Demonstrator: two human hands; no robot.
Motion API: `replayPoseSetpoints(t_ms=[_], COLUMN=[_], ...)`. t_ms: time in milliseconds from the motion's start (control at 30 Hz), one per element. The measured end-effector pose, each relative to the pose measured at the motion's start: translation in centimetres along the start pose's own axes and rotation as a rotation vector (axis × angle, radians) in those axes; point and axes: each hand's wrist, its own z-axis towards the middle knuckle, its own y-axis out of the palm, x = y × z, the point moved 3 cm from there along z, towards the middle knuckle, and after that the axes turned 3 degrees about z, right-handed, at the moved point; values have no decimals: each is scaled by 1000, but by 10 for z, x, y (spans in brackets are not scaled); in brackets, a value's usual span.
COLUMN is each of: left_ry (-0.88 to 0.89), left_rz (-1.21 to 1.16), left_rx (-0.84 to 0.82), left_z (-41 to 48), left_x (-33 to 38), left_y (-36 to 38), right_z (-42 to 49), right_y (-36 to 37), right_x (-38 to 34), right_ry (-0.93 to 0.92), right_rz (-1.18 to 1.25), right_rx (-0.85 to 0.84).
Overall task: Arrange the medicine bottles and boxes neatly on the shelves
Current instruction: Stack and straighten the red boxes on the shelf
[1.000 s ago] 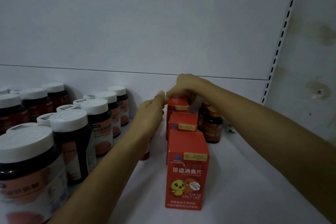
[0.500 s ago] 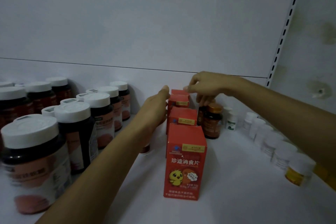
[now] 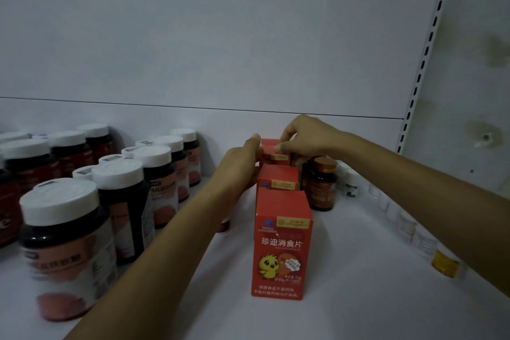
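Looking down through the head camera, I have three red boxes standing upright in single file on the shelf (image 3: pixel 345 306), running from near its front edge toward the back. The front box (image 3: pixel 281 246) shows me its chick label, the middle box (image 3: pixel 277 181) stands just behind it, and the rear box (image 3: pixel 276 156) closes the line.

My right hand (image 3: pixel 309 138) reaches over from the right. Its fingers (image 3: pixel 285 145) are curled and pinch the top edge of the rear box, which I take to be a grip for squaring it up with the two boxes ahead of it. My left hand (image 3: pixel 242 165) lies along the left side of the rear and middle boxes, fingers fairly straight and grasping nothing, thumb up by the rear box's top corner. I judge it is there as a fence, so the box cannot skew leftward. I cannot tell whether the palm actually touches the cardboard.

An amber bottle (image 3: pixel 320 185) stands just beside the middle box, under my right wrist, so a sideways shove could tip it. Dark jars with white lids (image 3: pixel 121 201) fill rows on the left, apart from the boxes. Small white bottles (image 3: pixel 350 188) trail along the right, partly hidden by my forearm.
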Motion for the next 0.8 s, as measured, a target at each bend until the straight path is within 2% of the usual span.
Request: replayPoseSetpoints(t_ms=[100,200,233,300,400,467,600,800], left_ry=[-17,4,31,76,98,115,193,328], left_rz=[2,-20,-37,-75,-82,-64,-33,98], left_rx=[-18,67,101,142,146,144,175,169], left_z=[-3,0,1,1,-3,-4,-8,-39], left_x=[4,8,10,13,15,14,16,34], left_y=[1,-8,-13,-19,-20,-17,-19,-25], right_z=[-4,-17,-25,-43,-61,-62,-53,-32], right_y=[-2,-14,-18,-20,-15,-10,-12,-14], right_x=[-1,-10,-14,-21,-27,-26,-25,-20], right_ry=[-2,-95,-117,-101,-89,-82,-90,-130], right_rz=[-56,-209,-164,-41,-113,-113,-49,-146], right_rx=[15,154,143,-11,-251,-328,-330,-248])
